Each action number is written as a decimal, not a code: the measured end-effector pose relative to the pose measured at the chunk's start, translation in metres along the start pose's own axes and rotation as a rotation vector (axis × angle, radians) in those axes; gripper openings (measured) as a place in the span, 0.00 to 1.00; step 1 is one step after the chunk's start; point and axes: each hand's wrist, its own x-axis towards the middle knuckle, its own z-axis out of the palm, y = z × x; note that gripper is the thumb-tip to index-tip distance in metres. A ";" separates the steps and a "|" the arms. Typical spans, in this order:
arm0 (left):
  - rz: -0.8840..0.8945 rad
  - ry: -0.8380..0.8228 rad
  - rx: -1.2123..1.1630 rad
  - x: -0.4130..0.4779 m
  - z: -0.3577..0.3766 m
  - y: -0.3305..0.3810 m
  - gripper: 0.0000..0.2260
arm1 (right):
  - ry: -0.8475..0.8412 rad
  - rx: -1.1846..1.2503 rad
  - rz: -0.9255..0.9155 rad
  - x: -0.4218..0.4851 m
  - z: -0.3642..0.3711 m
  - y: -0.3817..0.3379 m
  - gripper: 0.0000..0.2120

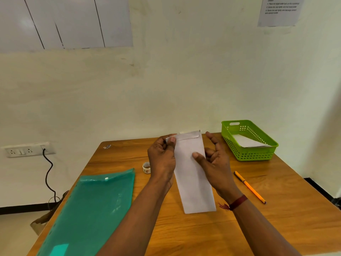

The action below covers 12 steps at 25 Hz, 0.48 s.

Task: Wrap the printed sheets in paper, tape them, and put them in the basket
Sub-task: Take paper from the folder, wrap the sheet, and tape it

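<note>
Pale plaster wall rose behind a wooden table, whose far edge met the wall. Over the middle of the table, a long white paper packet was held lengthwise away from the person, its folded flap at the far end. Whether its near end rested on the wood could not be told.

The left hand had its fingers curled and pinched the packet's far left corner between thumb and forefinger. The right hand was half open: its thumb pressed on the packet's face near the right edge, curled fingers lay behind it, and the forefinger pointed up just beside that edge.

A green basket sat at the far right corner, a white sheet inside it. An orange pencil lay between the right wrist and the right table edge. A tape roll stood just left of the left hand, and a green folder covered the near left, overhanging the edge. Bare wood lay open between packet and basket.
</note>
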 end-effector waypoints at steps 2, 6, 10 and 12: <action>-0.016 0.012 -0.031 0.006 -0.004 -0.001 0.04 | -0.077 -0.097 0.100 -0.012 -0.009 0.007 0.25; -0.083 -0.032 -0.150 0.012 -0.016 0.000 0.05 | -0.146 -0.280 0.113 -0.021 -0.028 0.015 0.10; -0.103 -0.152 -0.018 0.015 -0.031 0.001 0.10 | -0.038 -0.399 -0.054 -0.010 -0.045 0.020 0.11; -0.082 -0.166 0.123 0.018 -0.037 0.000 0.11 | 0.035 -0.502 -0.168 -0.006 -0.050 0.026 0.13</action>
